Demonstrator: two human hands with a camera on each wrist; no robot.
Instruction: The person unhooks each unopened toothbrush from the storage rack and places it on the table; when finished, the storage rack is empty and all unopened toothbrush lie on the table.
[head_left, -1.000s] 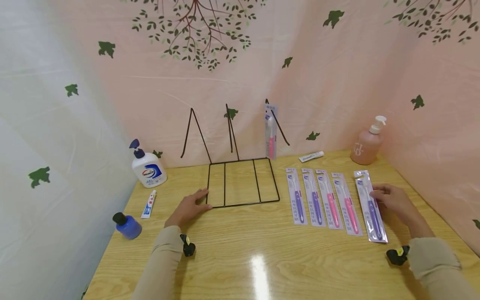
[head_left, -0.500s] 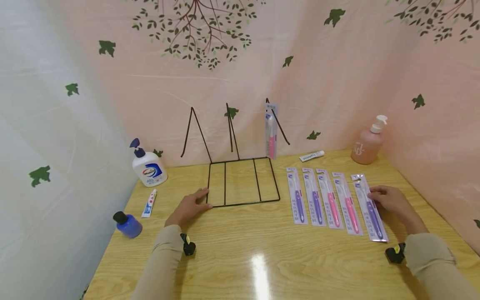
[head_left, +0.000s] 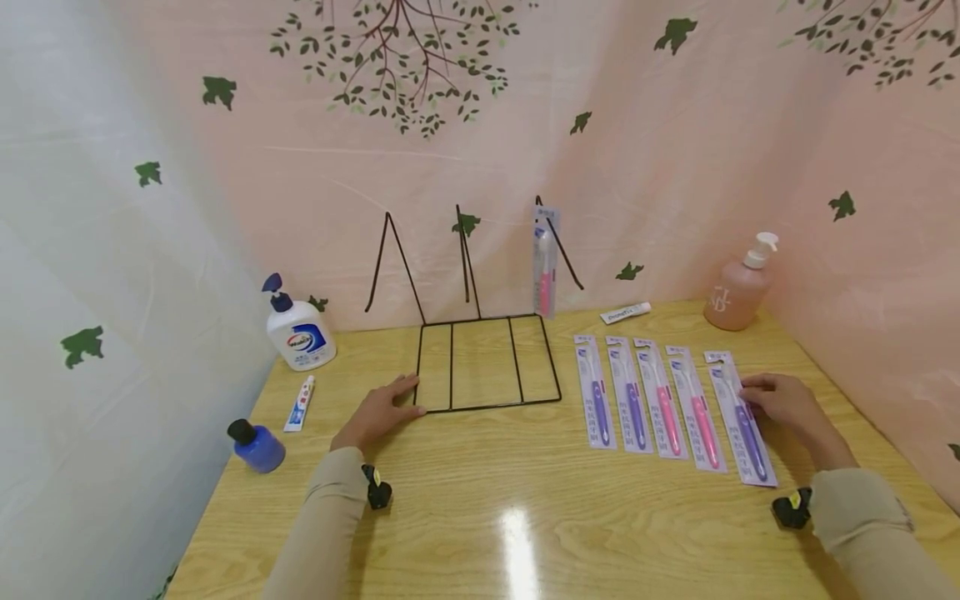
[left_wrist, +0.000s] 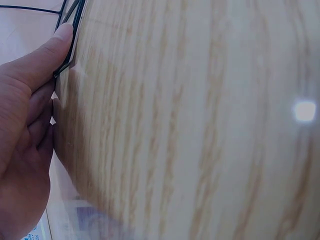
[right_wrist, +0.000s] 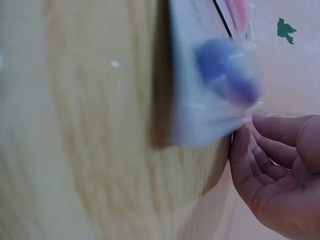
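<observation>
On the right of the table, my right hand [head_left: 783,408] pinches the side edge of a packaged purple toothbrush [head_left: 746,425], the last in a row. In the right wrist view its thumb and fingertips meet at the edge of the blurred pack [right_wrist: 200,115]. My left hand [head_left: 381,414] touches the front left corner of a black wire display rack [head_left: 487,407], thumb and fingers fairly straight. The left wrist view has the thumb against the wire. A packaged pink toothbrush [head_left: 545,267] hangs on the rack's right hook; the other two hooks carry nothing.
Several packaged toothbrushes, purple [head_left: 597,408] and pink [head_left: 663,408], lie side by side right of the rack. A small white tube [head_left: 626,313] and pink pump bottle [head_left: 738,292] stand behind. At left are a white pump bottle [head_left: 302,337], toothpaste tube [head_left: 299,404] and blue bottle [head_left: 260,450].
The purple toothbrush pack at my right hand has come down from a tilt to lie flatter, its top end shifting slightly left and nearer. My left hand has stayed at the rack.
</observation>
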